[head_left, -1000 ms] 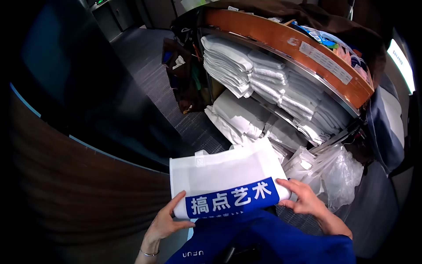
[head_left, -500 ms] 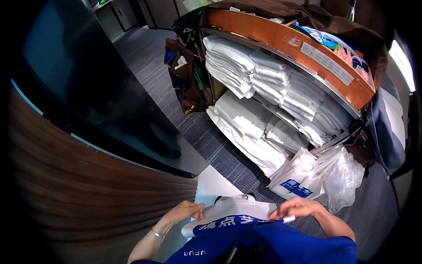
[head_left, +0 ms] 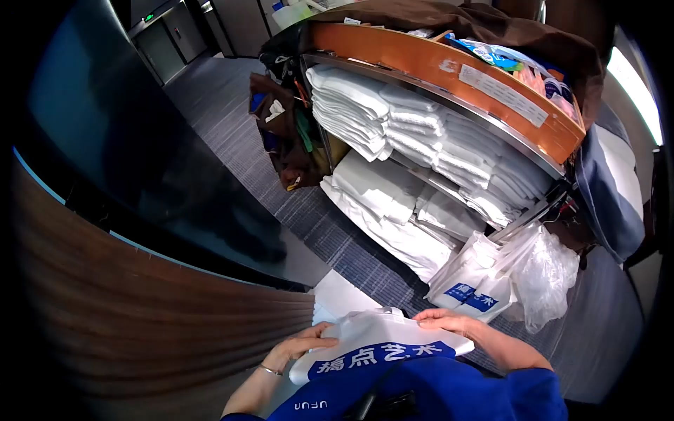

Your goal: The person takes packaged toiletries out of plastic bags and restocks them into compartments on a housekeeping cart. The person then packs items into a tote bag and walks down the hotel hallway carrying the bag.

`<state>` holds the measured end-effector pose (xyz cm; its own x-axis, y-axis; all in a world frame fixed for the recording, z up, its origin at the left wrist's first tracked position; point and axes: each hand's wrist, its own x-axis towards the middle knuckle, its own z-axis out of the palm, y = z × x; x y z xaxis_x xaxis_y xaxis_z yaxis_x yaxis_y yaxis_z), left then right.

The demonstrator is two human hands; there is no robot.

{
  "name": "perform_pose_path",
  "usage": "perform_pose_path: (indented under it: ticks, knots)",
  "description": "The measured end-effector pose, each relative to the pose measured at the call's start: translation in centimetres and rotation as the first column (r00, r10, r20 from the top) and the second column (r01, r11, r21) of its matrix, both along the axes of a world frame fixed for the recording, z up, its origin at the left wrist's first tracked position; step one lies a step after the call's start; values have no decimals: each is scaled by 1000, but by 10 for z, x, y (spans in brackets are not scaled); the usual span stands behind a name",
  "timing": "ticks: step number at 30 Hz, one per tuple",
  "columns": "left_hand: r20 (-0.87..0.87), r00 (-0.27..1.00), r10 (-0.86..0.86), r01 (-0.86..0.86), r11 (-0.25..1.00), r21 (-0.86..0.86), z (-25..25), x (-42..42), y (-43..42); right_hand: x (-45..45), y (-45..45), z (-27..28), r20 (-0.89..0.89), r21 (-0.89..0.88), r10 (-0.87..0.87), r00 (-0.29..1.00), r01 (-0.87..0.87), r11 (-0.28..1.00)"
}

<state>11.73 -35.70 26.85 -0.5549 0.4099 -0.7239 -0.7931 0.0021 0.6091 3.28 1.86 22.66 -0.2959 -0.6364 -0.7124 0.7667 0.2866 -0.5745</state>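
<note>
A white tote bag [head_left: 379,335] with a blue printed band is held up against the front of my blue shirt. Its short handle shows at the top edge, and white characters run across the band. My left hand [head_left: 303,344] grips the bag's left edge, fingers resting on the face. On the other side, my right hand [head_left: 449,321] holds the upper right edge with its fingers bent over the top. The bag's lower part is out of sight.
Ahead stands a cart with an orange wooden drawer [head_left: 421,56], stacked white towels [head_left: 347,109] and folded white linens [head_left: 379,186]. A similar white bag [head_left: 474,277] and a clear plastic bag [head_left: 544,274] hang at its right. A brown caddy [head_left: 288,151] is at its left. A dark glossy panel [head_left: 154,161] rises on the left.
My right hand has shifted left and up along the bag's top edge. My left hand has moved slightly inward, and the printed band now lies flatter and more fully in view.
</note>
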Motion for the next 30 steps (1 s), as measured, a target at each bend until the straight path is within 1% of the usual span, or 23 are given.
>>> perform_pose_path:
  ticks: [1, 3, 4, 5, 6, 7, 8, 9, 10, 11, 13, 14, 16, 17, 19, 20, 21, 23, 25, 26, 27, 29, 30]
  knots:
    - [-3, 1000, -7, 7, 1000, 1, -13, -1, -8, -5, 0, -1, -4, -16, 16, 1000, -16, 1000]
    - [-69, 986, -154, 142, 977, -162, -32, -7, -17, -15, -2, -6, -14, -7, 13, 1000, -14, 1000]
    - [-61, 968, -243, 216, 933, -286, -7, -15, -12, -18, -4, -3, -25, 37, 70, 997, -69, 997]
    - [-68, 967, -247, 218, 933, -287, -7, -16, -13, -22, -5, -4, -31, 80, 129, 991, -126, 989]
    - [-105, 969, -223, 195, 953, -232, -7, -14, -15, -24, -3, -18, -32, 23, 186, 982, -185, 982]
    - [-137, 971, -196, 171, 970, -174, -7, -11, -17, -27, -2, -19, -34, 23, 187, 982, -187, 982]
    - [-136, 972, -193, 169, 970, -173, -5, -7, -16, -31, -1, -18, 9, -91, 156, 988, -154, 984]
    - [-9, 999, -41, 40, 998, -46, -3, -3, -14, -37, 0, -15, 56, -202, 127, 990, -114, 973]
    - [133, 987, 95, -104, 993, 62, 1, -1, -12, -43, -4, 3, 10, -187, 139, 990, -134, 973]
    - [131, 987, 91, -99, 993, 60, 5, -1, -9, -52, -6, 8, 9, -189, 135, 991, -131, 973]
    - [236, 949, 209, -230, 971, 63, 10, 1, -3, -62, -7, 15, -131, -221, 123, 984, -150, 964]
    - [237, 950, 206, -226, 972, 64, 6, 0, -3, -70, -10, 20, -135, -229, 62, 989, -92, 969]
    - [240, 928, 286, -321, 939, 122, -2, -4, -6, -90, -15, 36, -248, -228, 22, 968, -80, 970]
    - [236, 927, 291, -325, 937, 124, 0, -7, -9, -101, -18, 47, -296, -223, 12, 955, -82, 971]
    - [16, 858, 514, -493, 814, 306, 15, -27, -14, -123, -26, 75, -617, -143, 32, 787, -151, 978]
    - [-153, 807, 570, -507, 802, 314, 26, -39, -15, -131, -31, 94, -683, -64, 54, 728, -133, 989]
    - [-317, 728, 608, -519, 791, 324, 40, -52, -18, -137, -36, 111, -761, -41, 21, 649, -80, 996]
    - [-514, 552, 657, -535, 752, 386, 82, -68, -23, -140, -44, 157, -880, -145, -110, 461, -43, 988]
    - [-778, 327, 537, -544, 780, 310, 124, -71, -23, -132, -48, 198, -960, -119, -107, 259, -29, 992]
    - [-837, 284, 468, -549, 795, 258, 133, -66, -26, -129, -47, 212, -993, -65, -57, 102, -73, 995]
    - [-865, 222, 450, -522, 804, 285, 141, -62, -25, -124, -46, 216, -993, -118, -119, -5, -101, 988]
    - [-865, 171, 472, -527, 786, 325, 137, -48, -21, -113, -41, 211, -971, -218, -229, -65, -152, 964]
    - [-884, 139, 446, -521, 793, 318, 128, -41, -20, -106, -38, 202, -965, -249, -259, -46, -154, 956]
